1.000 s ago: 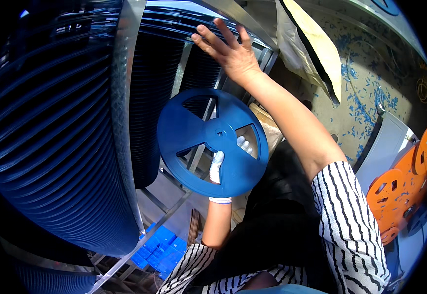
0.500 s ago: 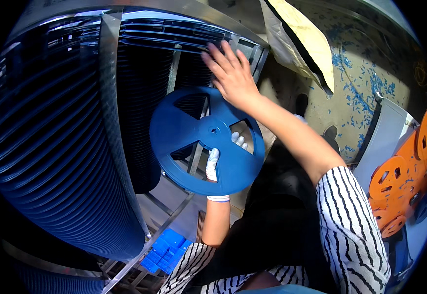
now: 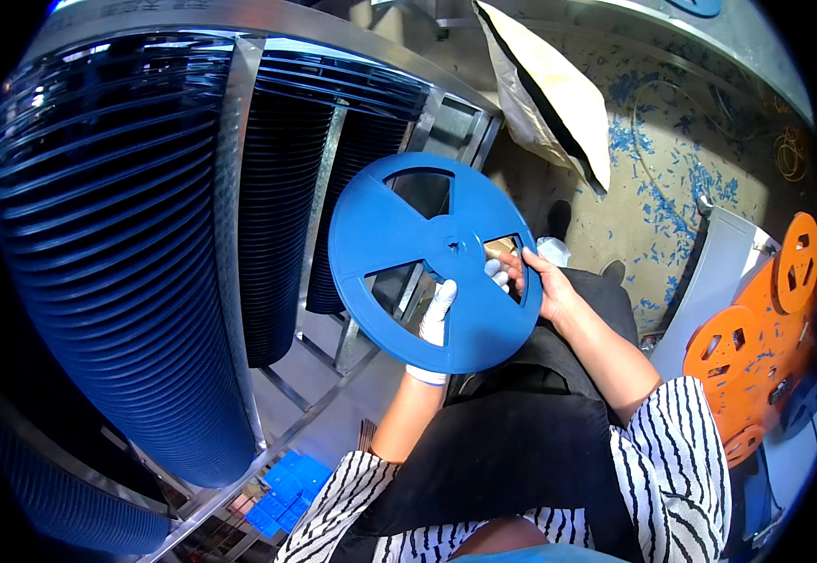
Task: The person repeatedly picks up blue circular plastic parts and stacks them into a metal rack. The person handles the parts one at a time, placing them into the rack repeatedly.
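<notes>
In front of my body I hold a flat blue plastic reel (image 3: 380,235), a disc with several wedge-shaped cutouts and a round hub. My left hand (image 3: 438,314), in a white glove, grips it from below: the thumb lies on the upper face and fingertips show through a cutout. At the reel's right rim is my bare right hand (image 3: 544,286), closed with the thumb on top and the fingers reaching behind it through the cutout. Left of the reel stand long stacks of dark blue reels (image 3: 127,281) in a rack.
A metal frame (image 3: 230,206) surrounds the stacks. An orange plate with discs (image 3: 732,357) stands at the right beside a grey panel (image 3: 704,281). Blue scraps litter the floor (image 3: 624,225), and a pale sack (image 3: 558,113) hangs at the top. Blue blocks (image 3: 286,493) lie lower left.
My right hand has come down from the rack's top to the reel's right rim and taken hold. The reel has shifted slightly to the right, still in my left hand.
</notes>
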Demonstrator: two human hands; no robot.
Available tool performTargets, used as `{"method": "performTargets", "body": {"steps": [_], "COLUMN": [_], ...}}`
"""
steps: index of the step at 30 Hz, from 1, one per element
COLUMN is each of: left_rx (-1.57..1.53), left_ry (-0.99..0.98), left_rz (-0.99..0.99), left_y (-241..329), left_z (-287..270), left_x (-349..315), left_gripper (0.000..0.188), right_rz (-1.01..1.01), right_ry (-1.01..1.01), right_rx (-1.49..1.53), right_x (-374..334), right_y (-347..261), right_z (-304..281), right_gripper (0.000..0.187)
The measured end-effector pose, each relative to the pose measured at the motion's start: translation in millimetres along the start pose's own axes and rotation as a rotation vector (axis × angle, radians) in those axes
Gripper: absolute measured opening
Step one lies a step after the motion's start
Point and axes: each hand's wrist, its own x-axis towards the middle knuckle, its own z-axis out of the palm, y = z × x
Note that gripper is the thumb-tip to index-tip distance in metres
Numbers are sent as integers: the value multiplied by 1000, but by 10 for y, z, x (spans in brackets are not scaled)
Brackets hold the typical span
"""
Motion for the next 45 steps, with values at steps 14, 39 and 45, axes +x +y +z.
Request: {"method": "performTargets", "body": {"steps": [14, 39, 45], "left_rx": [1284, 422, 457], "left_ry": [416, 281, 247], "left_rz": [973, 903, 838], "left_y": [2126, 2723, 2750], "left_z": [292, 1340, 1211], "left_x": [1697, 1599, 1648], "left_gripper": [87, 45, 51], "right_rz": [-659, -874, -866], "right_ry": [373, 491, 531], "right_rx": [184, 170, 191], "right_x": [-1430, -1192, -1163], "right_y": [-751, -713, -738], "right_z": [-600, -626, -545], "right_gripper": [31, 34, 35]}}
